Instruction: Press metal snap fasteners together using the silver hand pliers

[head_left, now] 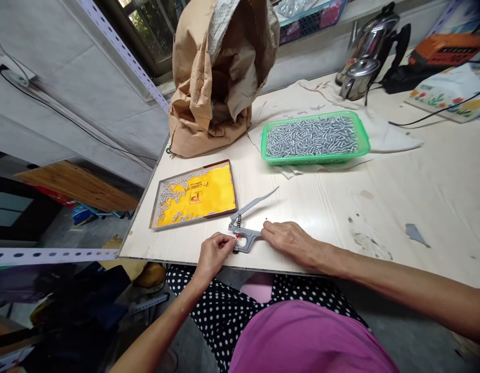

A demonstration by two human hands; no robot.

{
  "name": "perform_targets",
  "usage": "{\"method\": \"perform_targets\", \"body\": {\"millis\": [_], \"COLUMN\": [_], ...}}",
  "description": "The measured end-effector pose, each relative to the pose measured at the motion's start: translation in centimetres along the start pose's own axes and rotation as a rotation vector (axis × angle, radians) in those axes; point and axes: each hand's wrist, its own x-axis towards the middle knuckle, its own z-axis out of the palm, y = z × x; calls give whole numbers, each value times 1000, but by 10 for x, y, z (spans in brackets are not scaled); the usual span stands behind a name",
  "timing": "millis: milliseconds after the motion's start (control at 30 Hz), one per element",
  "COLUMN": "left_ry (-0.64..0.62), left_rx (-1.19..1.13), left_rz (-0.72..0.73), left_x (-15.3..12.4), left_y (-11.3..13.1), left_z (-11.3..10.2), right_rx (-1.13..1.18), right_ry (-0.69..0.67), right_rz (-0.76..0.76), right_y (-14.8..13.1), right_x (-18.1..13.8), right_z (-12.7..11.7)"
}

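Note:
Grey snap pliers [250, 235] lie at the table's front edge, their upper handle raised and spread away from the lower one. A coil spring and a small red part show near the jaw. My right hand [288, 239] is closed around the end of the lower handle. At the jaw, my left hand [216, 254] pinches with thumb and forefinger; whatever is between the fingertips is too small to make out. Just behind the pliers is a shallow box tray [193, 221] with a yellow bottom, holding small silver metal tubes [170, 199] mostly along its left side.
A green plastic basket [315, 159] full of similar metal pieces stands on cloth farther back. Behind the tray rises a large open brown paper bag [191, 103]. A metal kettle [374, 36], a small metal pot [360, 77] and an orange box [444, 52] occupy the back right.

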Motion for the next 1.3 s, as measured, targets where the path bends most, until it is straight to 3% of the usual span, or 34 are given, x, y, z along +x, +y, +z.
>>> {"method": "perform_targets", "body": {"millis": [133, 300, 367, 567, 767, 1167, 1233, 1300], "left_ry": [-100, -329, -354, -352, -348, -324, -258, -98], "left_rx": [56, 31, 31, 55, 48, 8, 117, 287], "left_rz": [-86, -270, -286, -292, -290, -319, -238, -29], "left_x": [8, 20, 23, 23, 21, 17, 11, 3], "left_y": [3, 11, 12, 13, 14, 5, 7, 13], "left_z": [-2, -7, -8, -7, -7, -5, -4, 0], "right_rx": [35, 114, 138, 68, 13, -17, 0, 37], "right_ry": [-20, -66, -91, 93, -58, -54, -62, -60], "right_rz": [-1, 21, 47, 124, 119, 147, 155, 159], "right_y": [5, 8, 10, 38, 58, 46, 43, 41], "right_x": [1, 4, 4, 4, 12, 14, 13, 12], "right_z": [3, 5, 3, -9, -9, -16, -17, -17]}}
